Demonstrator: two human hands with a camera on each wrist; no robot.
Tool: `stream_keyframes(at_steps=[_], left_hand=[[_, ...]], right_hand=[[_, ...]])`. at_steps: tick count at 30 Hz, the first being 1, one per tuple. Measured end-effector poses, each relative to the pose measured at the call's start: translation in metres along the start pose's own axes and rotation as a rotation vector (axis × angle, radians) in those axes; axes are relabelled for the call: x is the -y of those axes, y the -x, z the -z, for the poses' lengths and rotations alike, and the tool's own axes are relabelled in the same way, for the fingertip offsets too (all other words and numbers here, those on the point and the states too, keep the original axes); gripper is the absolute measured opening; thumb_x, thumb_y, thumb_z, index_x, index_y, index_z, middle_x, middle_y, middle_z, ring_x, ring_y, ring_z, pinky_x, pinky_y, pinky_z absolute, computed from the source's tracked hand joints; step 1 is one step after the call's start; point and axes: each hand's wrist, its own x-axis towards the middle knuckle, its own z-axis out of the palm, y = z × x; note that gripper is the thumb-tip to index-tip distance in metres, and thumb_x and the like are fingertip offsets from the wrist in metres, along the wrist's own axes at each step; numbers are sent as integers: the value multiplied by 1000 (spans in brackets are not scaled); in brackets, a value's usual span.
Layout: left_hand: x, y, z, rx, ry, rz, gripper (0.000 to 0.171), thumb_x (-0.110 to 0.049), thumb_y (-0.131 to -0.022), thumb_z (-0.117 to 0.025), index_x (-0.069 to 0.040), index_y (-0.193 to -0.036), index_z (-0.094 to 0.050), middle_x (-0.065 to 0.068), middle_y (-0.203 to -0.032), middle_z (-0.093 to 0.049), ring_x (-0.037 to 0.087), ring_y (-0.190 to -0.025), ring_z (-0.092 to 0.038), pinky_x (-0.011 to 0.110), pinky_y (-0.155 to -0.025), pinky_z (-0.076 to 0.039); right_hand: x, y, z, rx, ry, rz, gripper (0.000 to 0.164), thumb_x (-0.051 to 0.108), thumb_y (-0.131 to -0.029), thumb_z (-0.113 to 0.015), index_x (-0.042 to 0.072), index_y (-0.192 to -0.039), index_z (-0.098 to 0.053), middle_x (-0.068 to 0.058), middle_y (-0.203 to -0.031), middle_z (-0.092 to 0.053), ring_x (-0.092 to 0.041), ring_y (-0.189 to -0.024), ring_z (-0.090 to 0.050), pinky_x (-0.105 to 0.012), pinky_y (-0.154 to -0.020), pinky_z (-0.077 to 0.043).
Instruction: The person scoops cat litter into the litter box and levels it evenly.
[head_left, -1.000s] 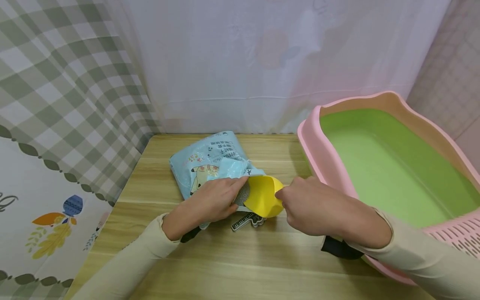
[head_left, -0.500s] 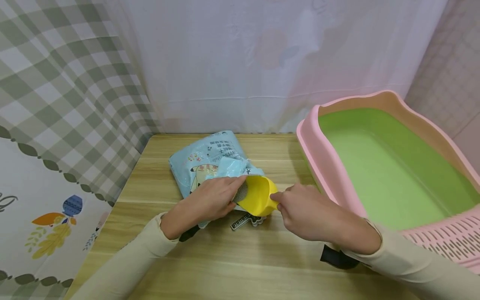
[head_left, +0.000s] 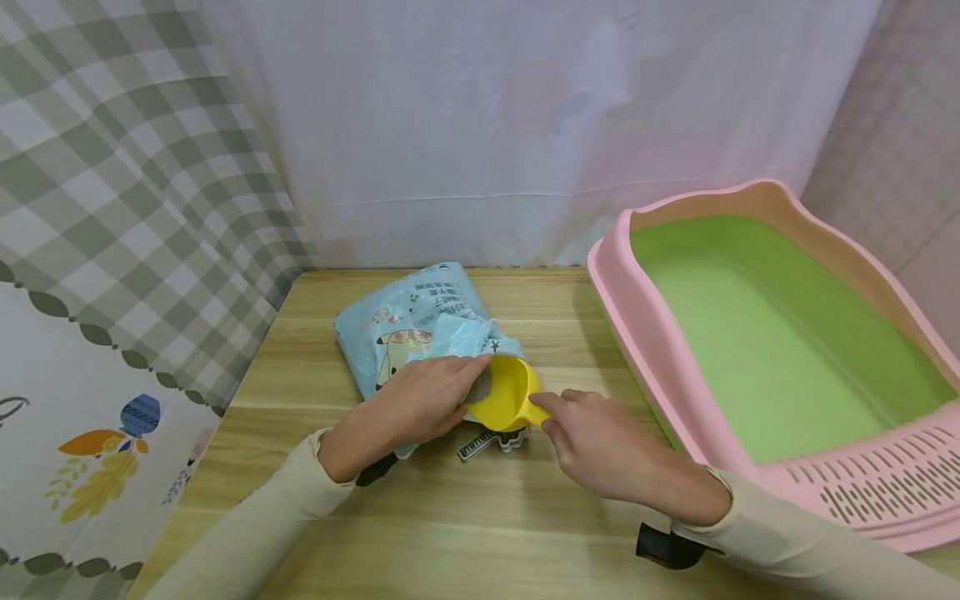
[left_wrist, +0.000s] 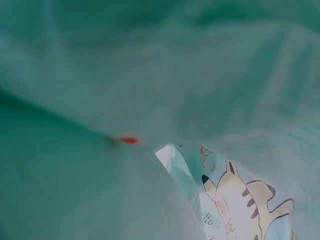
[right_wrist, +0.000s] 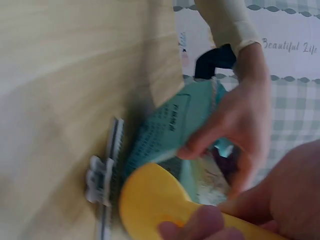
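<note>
A light-blue printed plastic bag (head_left: pixel 405 312) lies on the table with its mouth toward the right, showing grey granules (head_left: pixel 480 386) inside. My left hand (head_left: pixel 420 398) grips the edge of that mouth, thumb and fingers apart around it in the right wrist view. A yellow scoop (head_left: pixel 510 398) sits at the mouth, its front end inside the bag beside the granules. Its handle is held in the curled fingers of my right hand (head_left: pixel 611 450). Blurred bag plastic (left_wrist: pixel 150 90) fills most of the left wrist view.
A pink-rimmed litter tray (head_left: pixel 660 333) with a green inside stands at the right, near my right forearm. A small black-and-white piano-key clip (head_left: pixel 480 444) lies on the table (head_left: pixel 450 533) just in front of the bag. Curtains hang behind and at the left.
The scoop has moved left, further into the bag's mouth, and its handle has come into view. My right hand has shifted left and nearer the front. The left hand stays at the bag.
</note>
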Motion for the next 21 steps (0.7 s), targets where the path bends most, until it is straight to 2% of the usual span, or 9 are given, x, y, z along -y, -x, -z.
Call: stream_keyframes(at_steps=[8, 14, 17, 19, 21], left_hand=[[0, 4, 0, -24, 1, -12, 74, -9, -97, -85, 5, -160, -49, 14, -145, -68, 30, -119, -72, 44, -93, -63], [1, 8, 2, -52, -17, -26, 72, -8, -97, -85, 4, -159, -50, 14, -144, -69, 30, -118, -72, 43, -88, -64], [2, 10, 2, -67, -19, -35, 72, -8, -97, -85, 5, -158, -51, 15, -144, -68, 30, -120, -71, 44, -91, -63], [3, 12, 2, -81, -22, -43, 71, -8, -97, -84, 6, -158, -51, 15, -144, -69, 30, -119, -72, 44, -92, -63], [3, 13, 1, -98, -28, -53, 70, -8, -97, -84, 6, -157, -51, 15, -144, -69, 30, -120, -72, 44, -94, -63]], right_hand=[[-9, 5, -14, -97, -126, 25, 37, 3, -107, -65, -2, -143, -70, 11, -78, -55, -5, -65, -46, -28, -60, -46], [-10, 7, -19, -104, -199, -39, 40, 4, -107, -66, 0, -147, -68, 8, -80, -58, -6, -62, -47, -29, -62, -48], [-9, 7, -21, -105, -248, -66, 41, 6, -109, -65, 1, -149, -67, -2, -97, -72, -7, -61, -46, -30, -63, -49], [-9, 8, -24, -114, -274, -73, 41, 7, -110, -64, 2, -150, -66, -12, -118, -77, -7, -71, -56, -33, -72, -55], [-8, 7, -28, -132, -293, -63, 41, 8, -111, -62, 2, -151, -66, -17, -138, -73, -11, -87, -66, -40, -84, -59]])
